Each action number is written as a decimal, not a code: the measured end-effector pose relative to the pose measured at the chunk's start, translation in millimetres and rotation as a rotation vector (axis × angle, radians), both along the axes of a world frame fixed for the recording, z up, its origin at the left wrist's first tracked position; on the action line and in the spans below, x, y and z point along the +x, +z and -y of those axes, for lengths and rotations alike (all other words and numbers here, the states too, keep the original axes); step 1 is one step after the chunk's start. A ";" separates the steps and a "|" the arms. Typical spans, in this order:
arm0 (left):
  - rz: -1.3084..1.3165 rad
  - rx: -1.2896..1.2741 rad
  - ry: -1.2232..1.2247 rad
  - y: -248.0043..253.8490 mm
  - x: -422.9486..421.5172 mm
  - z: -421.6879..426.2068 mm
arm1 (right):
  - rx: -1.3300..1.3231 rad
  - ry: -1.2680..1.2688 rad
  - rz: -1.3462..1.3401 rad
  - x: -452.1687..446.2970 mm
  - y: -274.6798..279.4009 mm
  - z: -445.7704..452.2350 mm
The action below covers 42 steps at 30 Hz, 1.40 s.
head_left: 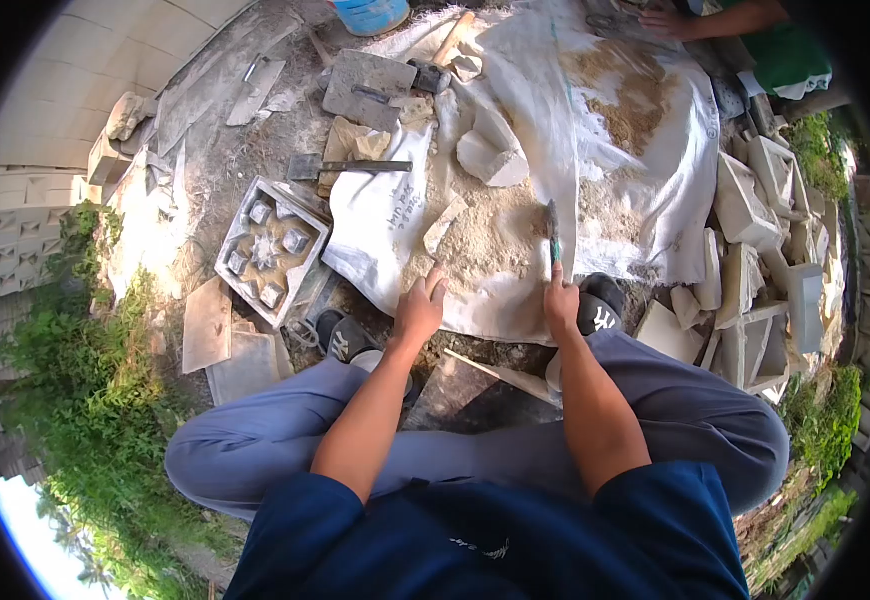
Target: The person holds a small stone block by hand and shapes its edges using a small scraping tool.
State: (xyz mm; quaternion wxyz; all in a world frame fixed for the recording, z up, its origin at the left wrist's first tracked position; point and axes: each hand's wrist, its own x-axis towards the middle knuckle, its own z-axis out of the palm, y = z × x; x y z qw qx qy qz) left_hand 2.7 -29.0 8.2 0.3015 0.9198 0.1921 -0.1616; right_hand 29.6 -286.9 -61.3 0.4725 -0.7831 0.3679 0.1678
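Observation:
My right hand (561, 305) is closed round a narrow tool with a green handle (555, 240) and a dark tip, pointing away from me at the edge of the rubble. My left hand (420, 308) rests low at the left side of the pale crumbs (495, 230), its fingers curled; what they hold, if anything, is hidden. Just beyond those fingers lies a flat, pale stone piece (445, 222). A larger broken block (493, 148) sits farther out on the white sack cloth (380, 225).
A mould with several raised blocks (273, 250) lies left. Near it are a hammer (350, 166), a trowel (367, 90) and a wooden-handled mallet (429, 75). Cast blocks (750, 200) are piled right. Another person's hand (665, 22) reaches in at upper right. A blue bucket (372, 15) stands at the top.

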 end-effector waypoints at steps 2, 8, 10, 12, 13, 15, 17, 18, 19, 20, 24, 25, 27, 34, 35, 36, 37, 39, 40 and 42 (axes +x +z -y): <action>-0.007 -0.019 0.032 6.8 -6.4 -2.0 | 0.024 -0.008 -0.004 2.0 9.4 -1.0; 0.010 0.032 0.322 5.3 -57.5 9.7 | -0.036 0.008 -0.025 1.0 -9.3 -4.4; -0.051 0.055 0.372 -0.5 -61.8 18.1 | 0.002 -0.034 -0.025 0.0 3.8 -4.2; -0.055 -0.007 0.310 -6.3 -54.9 16.0 | -0.015 -0.034 -0.029 -1.4 -0.9 -3.5; -0.049 -0.068 0.251 -7.1 -47.6 14.3 | -0.028 -0.032 -0.023 -1.2 -3.8 -3.9; -0.078 -0.063 0.181 -10.2 -38.9 14.6 | 0.000 -0.046 -0.011 -2.0 -6.1 -4.5; 0.024 -0.134 0.205 -17.9 -32.7 17.5 | 0.021 -0.063 0.006 -0.7 -8.3 -4.2; 0.035 -0.139 0.249 -16.8 -29.5 19.9 | 0.003 -0.036 -0.003 0.1 -9.2 -3.5; 0.033 -0.150 0.243 -14.8 -27.3 22.6 | -0.017 -0.008 -0.016 -2.2 -17.6 0.5; 0.065 -0.104 0.284 -12.5 -27.1 24.1 | -0.024 -0.019 -0.004 -3.4 -32.6 2.4; -0.016 -0.075 0.315 -17.4 -22.4 17.1 | -0.004 -0.063 0.074 -4.1 -14.6 -3.8; -0.069 -0.105 0.303 -15.0 -20.0 19.1 | -0.004 -0.062 0.074 -4.7 -16.4 -4.4; -0.081 -0.169 0.263 -13.1 -19.4 27.4 | -0.026 -0.035 0.092 -3.6 -14.8 -3.4; -0.001 -0.141 0.214 -18.4 -21.8 31.8 | -0.021 -0.057 0.003 -13.3 -7.2 -37.8; -0.001 -0.149 0.219 -20.1 -22.6 31.7 | 0.019 -0.012 -0.016 -16.6 -3.8 -42.1; 0.023 -0.137 0.241 -25.7 -24.0 30.4 | -0.024 0.052 -0.026 -15.5 7.9 -47.7; 0.046 -0.126 0.264 -25.4 -25.2 29.6 | -0.068 0.117 -0.038 -15.7 15.9 -52.5; 0.048 -0.111 0.259 -20.1 -27.3 26.9 | -0.059 0.195 -0.017 -14.4 25.0 -59.5; 0.050 -0.091 0.249 -15.9 -27.0 25.7 | -0.044 0.267 0.002 -12.9 29.1 -62.3; 0.084 -0.091 0.241 -12.1 -31.1 22.0 | -0.033 0.303 0.049 -17.9 34.2 -65.3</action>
